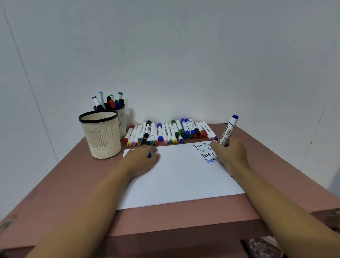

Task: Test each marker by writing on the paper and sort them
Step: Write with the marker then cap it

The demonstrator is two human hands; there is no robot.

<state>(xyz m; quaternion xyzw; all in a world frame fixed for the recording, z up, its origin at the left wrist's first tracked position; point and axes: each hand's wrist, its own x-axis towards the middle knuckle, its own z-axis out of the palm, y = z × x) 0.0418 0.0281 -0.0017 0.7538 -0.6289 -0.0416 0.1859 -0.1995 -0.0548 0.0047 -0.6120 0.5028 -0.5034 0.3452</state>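
A white sheet of paper lies on the reddish table, with several lines of "Test" written at its far right corner. My right hand grips a white marker with a blue end, its tip down on the paper beside a blue "Tes". My left hand rests on the paper's far left corner and holds a blue cap under its fingers. A row of several markers lies along the table's back edge.
Two cream mesh cups with black rims stand at the back left: the near cup looks empty, the far cup holds several markers. A white wall rises right behind the table.
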